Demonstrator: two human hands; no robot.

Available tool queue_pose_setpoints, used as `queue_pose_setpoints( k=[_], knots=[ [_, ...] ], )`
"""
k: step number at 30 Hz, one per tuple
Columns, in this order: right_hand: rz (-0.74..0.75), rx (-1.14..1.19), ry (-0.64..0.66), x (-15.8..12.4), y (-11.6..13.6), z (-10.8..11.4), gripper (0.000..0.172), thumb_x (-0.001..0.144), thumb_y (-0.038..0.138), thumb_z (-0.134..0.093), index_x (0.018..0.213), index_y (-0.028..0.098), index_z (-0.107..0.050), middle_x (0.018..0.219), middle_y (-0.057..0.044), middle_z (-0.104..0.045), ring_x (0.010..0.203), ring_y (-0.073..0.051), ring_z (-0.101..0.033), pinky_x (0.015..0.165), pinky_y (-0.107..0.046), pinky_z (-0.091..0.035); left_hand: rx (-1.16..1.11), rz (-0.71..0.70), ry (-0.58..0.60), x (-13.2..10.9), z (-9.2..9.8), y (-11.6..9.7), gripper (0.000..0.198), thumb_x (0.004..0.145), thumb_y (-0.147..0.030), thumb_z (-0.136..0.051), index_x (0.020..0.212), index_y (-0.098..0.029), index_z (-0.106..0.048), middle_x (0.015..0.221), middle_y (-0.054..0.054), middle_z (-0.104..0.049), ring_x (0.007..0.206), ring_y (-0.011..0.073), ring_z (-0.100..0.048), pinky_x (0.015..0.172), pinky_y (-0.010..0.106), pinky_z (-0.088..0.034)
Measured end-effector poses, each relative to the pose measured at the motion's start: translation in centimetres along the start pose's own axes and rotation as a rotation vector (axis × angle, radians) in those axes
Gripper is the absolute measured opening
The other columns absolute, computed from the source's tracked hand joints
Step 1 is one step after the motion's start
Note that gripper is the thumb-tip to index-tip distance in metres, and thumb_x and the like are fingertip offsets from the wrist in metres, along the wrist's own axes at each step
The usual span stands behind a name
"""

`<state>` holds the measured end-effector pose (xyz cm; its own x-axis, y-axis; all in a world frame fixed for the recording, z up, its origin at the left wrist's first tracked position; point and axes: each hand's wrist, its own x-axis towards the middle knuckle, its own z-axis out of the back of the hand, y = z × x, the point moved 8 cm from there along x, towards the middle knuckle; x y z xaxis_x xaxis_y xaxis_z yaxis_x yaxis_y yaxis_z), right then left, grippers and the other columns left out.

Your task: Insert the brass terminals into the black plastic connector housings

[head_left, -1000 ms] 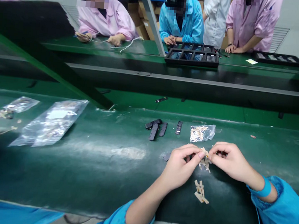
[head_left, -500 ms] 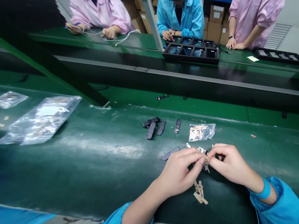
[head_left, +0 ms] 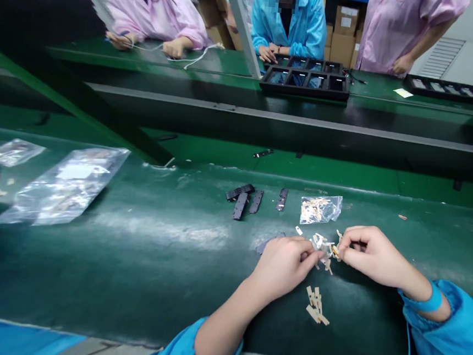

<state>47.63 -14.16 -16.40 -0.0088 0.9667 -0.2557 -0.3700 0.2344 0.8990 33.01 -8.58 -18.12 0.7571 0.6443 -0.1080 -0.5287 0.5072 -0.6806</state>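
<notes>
Right hand point(head_left: 368, 255) has shifted away from the left hand point(head_left: 282, 264), its grip pinched on a pale strip point(head_left: 335, 252) beside the loose pile point(head_left: 318, 241) on the worktop point(head_left: 169, 282), the other's hold I cannot tell; strip seems light, thin, bendable, best taken by edges.

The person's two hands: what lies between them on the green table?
In the head view, a loose cluster of small pale pieces lies on the green table between the left hand and the right hand.
</notes>
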Motion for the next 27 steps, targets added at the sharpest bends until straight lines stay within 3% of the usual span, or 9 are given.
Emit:
queue_pose_setpoints(
  k=[2,4,6,9,12,15,17,23,27],
  knots=[
    [-0.013,0.017,0.050,0.0,-0.1,-0.1,0.016,0.077,0.016,-0.057,0.069,0.017,-0.070,0.071,0.001,-0.064,0.063,-0.013,-0.048,0.057,-0.026,-0.035,-0.110,0.025,0.030,0.1,-0.2,0.1,0.028,0.090,-0.038,-0.070,0.069,-0.020,-0.071,0.069,0.002,-0.066,0.064,0.0160,-0.058,0.059,0.027,-0.037],
    [-0.017,0.009,0.115,0.0,-0.1,-0.5,0.016,0.077,0.016,-0.056,0.070,0.017,-0.070,0.070,0.001,-0.062,0.063,-0.013,-0.047,0.057,-0.026,-0.034,-0.373,0.014,0.096,0.1,-0.6,-0.4,0.015,0.085,-0.033,-0.073,0.092,-0.021,-0.078,0.086,0.004,-0.071,0.074,0.0168,-0.061,0.062,0.025,-0.041],
    [-0.016,-0.018,0.168,-0.1,0.0,-0.9,0.015,0.077,0.014,-0.057,0.071,0.017,-0.071,0.069,0.002,-0.059,0.062,-0.012,-0.046,0.057,-0.026,-0.034,-0.645,0.020,0.187,0.0,-1.0,-1.0,0.026,0.083,-0.029,-0.072,0.106,-0.019,-0.078,0.094,0.006,-0.071,0.078,0.0169,-0.062,0.063,0.025,-0.045],
    [0.009,-0.080,0.195,-0.2,0.3,-1.2,0.016,0.077,0.010,-0.058,0.071,0.018,-0.070,0.068,0.003,-0.058,0.062,-0.012,-0.048,0.057,-0.025,-0.034,-0.807,0.096,0.219,-0.1,-1.5,-0.7,0.020,0.084,-0.031,-0.070,0.091,-0.015,-0.079,0.078,0.005,-0.068,0.065,0.0133,-0.054,0.059,0.024,-0.042],
    [0.065,-0.205,0.108,-0.3,0.9,-0.8,0.014,0.077,0.009,-0.061,0.073,0.020,-0.070,0.072,0.002,-0.064,0.066,-0.013,-0.054,0.061,-0.026,-0.038,-0.782,0.116,0.158,0.0,-1.4,-0.2,0.021,0.085,-0.033,-0.070,0.085,-0.014,-0.079,0.072,0.004,-0.068,0.061,0.0124,-0.052,0.056,0.024,-0.040],
    [0.160,-0.422,-0.144,-0.5,2.1,0.7,0.008,0.079,0.014,-0.066,0.079,0.021,-0.070,0.081,-0.001,-0.069,0.079,-0.018,-0.060,0.072,-0.030,-0.042,-0.621,0.062,-0.021,0.2,-0.1,0.0,0.017,0.087,-0.027,-0.067,0.082,-0.016,-0.079,0.070,0.004,-0.070,0.061,0.0134,-0.055,0.057,0.025,-0.041],
    [0.203,-0.521,-0.218,-0.8,2.6,0.8,0.007,0.082,0.017,-0.067,0.080,0.022,-0.072,0.081,-0.002,-0.071,0.082,-0.021,-0.061,0.075,-0.033,-0.043,-0.484,-0.007,-0.134,0.1,0.8,-0.5,0.015,0.087,-0.022,-0.065,0.082,-0.018,-0.078,0.071,0.003,-0.071,0.063,0.0143,-0.058,0.059,0.025,-0.043],
    [0.199,-0.500,-0.080,-0.7,2.2,-0.8,0.013,0.084,0.016,-0.066,0.082,0.024,-0.077,0.080,0.000,-0.073,0.079,-0.020,-0.064,0.074,-0.033,-0.043,-0.303,-0.184,-0.130,-0.6,0.7,-2.6,0.017,0.092,-0.019,-0.061,0.088,-0.022,-0.078,0.079,0.003,-0.075,0.071,0.0163,-0.065,0.070,0.029,-0.049],
    [0.190,-0.453,-0.086,-0.7,2.2,-0.9,0.018,0.079,0.009,-0.062,0.073,0.022,-0.074,0.073,0.001,-0.070,0.074,-0.018,-0.062,0.072,-0.031,-0.042,-0.254,-0.231,-0.120,-0.9,0.4,-2.9,0.018,0.092,-0.016,-0.061,0.091,-0.022,-0.078,0.083,0.004,-0.076,0.077,0.0182,-0.066,0.074,0.031,-0.050]
  ],
)
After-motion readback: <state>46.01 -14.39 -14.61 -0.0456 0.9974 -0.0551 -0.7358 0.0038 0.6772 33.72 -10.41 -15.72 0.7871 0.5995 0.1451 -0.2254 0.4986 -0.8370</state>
